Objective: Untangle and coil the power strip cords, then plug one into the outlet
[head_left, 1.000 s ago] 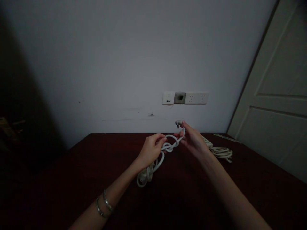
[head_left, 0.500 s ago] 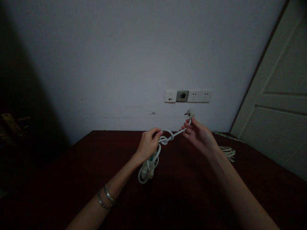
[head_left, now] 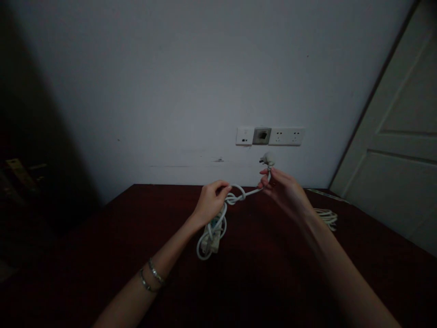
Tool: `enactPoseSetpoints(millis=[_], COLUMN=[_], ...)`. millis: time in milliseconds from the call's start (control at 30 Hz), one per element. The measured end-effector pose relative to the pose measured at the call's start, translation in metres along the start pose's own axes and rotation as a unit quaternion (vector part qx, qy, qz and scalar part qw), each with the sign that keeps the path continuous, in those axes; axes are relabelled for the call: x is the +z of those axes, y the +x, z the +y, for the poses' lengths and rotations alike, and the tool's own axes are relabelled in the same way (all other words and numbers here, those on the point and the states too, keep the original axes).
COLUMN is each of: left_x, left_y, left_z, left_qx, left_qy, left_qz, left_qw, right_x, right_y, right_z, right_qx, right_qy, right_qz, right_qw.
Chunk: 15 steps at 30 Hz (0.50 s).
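Left hand (head_left: 211,200): thumb and fingers pinched on a white cord (head_left: 253,192) beside a loose knot (head_left: 235,197); we judge that this grip steadies the tangle.
Right hand (head_left: 282,182): closed on the same cord just below its plug (head_left: 268,158), prongs pointing left; holding it there probably keeps the plug end up and the cord drawn out.
Gap between hands: our 2 hands are apart, linked by a nearly straight stretch of cord.
Power strip (head_left: 214,244): below our left hand, with cord loops around it; we cannot tell whether it hangs or rests on the dark red tabletop (head_left: 164,214).
Coiled cable (head_left: 328,218): on the tabletop, partly behind our right forearm, perhaps laid aside for room.
Wall sockets (head_left: 287,136): above the plug, which is in none of them.
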<state>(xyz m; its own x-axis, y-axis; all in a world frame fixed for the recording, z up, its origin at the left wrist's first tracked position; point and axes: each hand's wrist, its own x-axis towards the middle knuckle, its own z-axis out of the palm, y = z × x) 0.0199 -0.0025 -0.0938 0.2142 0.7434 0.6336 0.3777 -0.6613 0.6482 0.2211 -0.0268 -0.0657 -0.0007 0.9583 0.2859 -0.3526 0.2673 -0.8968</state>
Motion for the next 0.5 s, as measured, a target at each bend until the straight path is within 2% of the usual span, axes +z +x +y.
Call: enactPoseSetpoints(millis=[333,500], left_x=[0.0,0.0], left_y=[0.0,-0.001], left_z=[-0.008,-0.01], left_qx=[-0.014,-0.009], left_qy=[-0.017,-0.017], left_qz=[0.009,0.031], left_qw=[1.0,0.999], right_x=[0.002,-0.001], right_y=[-0.004,-0.003], right_z=[-0.003,-0.003], right_qx=[-0.036,-0.041], right_qy=[-0.042,-0.144], right_qz=[-0.048,-0.069], right_qw=[0.997,0.986])
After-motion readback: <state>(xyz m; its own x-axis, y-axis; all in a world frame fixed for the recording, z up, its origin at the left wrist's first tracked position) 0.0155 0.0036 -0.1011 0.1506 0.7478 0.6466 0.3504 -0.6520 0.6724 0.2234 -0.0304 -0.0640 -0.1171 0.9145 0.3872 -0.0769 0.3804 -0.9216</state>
